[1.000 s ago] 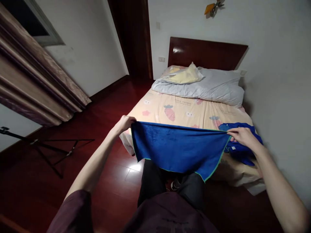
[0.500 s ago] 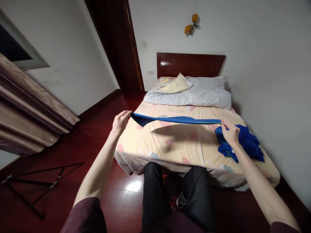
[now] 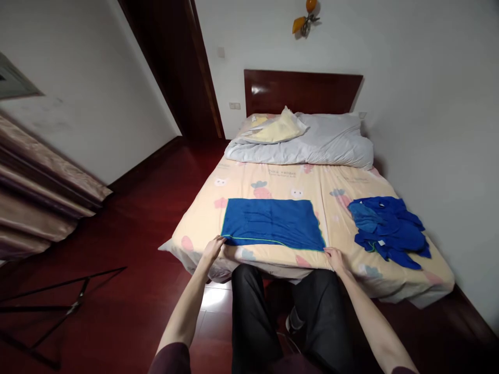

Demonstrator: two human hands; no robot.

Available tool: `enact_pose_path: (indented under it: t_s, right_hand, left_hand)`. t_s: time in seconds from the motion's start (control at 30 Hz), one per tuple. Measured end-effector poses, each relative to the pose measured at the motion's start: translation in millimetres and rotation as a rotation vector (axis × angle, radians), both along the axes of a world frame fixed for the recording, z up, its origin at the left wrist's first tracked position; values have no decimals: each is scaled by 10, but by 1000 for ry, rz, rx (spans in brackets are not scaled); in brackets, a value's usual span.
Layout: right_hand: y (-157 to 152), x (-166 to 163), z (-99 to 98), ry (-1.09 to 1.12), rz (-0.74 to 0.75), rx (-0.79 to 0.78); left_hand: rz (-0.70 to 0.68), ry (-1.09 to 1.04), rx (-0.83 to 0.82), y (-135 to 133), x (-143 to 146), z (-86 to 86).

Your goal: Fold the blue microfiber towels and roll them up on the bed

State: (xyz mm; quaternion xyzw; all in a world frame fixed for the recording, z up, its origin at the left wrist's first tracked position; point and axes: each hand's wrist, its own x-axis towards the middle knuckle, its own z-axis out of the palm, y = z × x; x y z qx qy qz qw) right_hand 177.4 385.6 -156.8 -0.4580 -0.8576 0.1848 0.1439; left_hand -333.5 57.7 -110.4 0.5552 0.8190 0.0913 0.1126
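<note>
A blue towel (image 3: 271, 221) with thin green edging lies spread on the bed near its front edge. Its near edge looks doubled over, with a second green line showing. My left hand (image 3: 213, 248) pinches the near left corner. At the near right corner, the fingertips of my right hand (image 3: 334, 257) are closed on the towel. Off to the right rests a crumpled heap of blue cloths (image 3: 390, 228) with small white labels, apart from both hands.
The bed (image 3: 202, 208) has a patterned sheet and a dark wooden headboard (image 3: 304, 91). A grey quilt (image 3: 331, 143) and a pale yellow pillow (image 3: 278, 130) lie at its head. A black folding stand (image 3: 74, 306) is on the floor at left, near curtains (image 3: 42, 202).
Both hands have come down and closer together. The towel, stretched in the air before, is now laid flat on the bed. The view has tilted slightly downward.
</note>
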Motion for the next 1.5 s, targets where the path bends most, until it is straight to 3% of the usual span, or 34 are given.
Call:
enact_pose_path:
  t_s: [0.17, 0.37, 0.57, 0.73, 0.83, 1.0, 1.13, 1.27, 1.33, 1.5]
  right_hand:
    - [-65, 279, -9, -62, 51, 91]
    - [-319, 444, 64, -133, 89, 114]
    - [-443, 395, 1, -148, 88, 97]
    - [-390, 332, 24, -218, 71, 86]
    - [-376, 337, 72, -258, 93, 73]
    - [-325, 367, 123, -308, 118, 23]
    - [-85, 282, 97, -389, 88, -108]
    - [378, -49, 82, -282, 27, -130]
    - [664, -296, 80, -179, -6, -142]
    - [1353, -935, -28, -44, -105, -207]
  left_hand:
    - [55, 22, -50, -206, -207, -253]
    - [-42, 51, -99, -165, -342, -385]
    - [-147, 54, 0, 34, -282, -341]
    - [-180, 69, -60, 143, -281, -289]
    - [-198, 78, -86, 76, -303, -236]
    - [-260, 20, -166, -264, -308, -144]
    - [-291, -60, -231, -410, -305, -146]
    - [-263, -249, -208, -218, -502, -198]
    - [-175, -297, -151, -10, -689, -228]
    - [206, -277, 15, 703, -1183, -348]
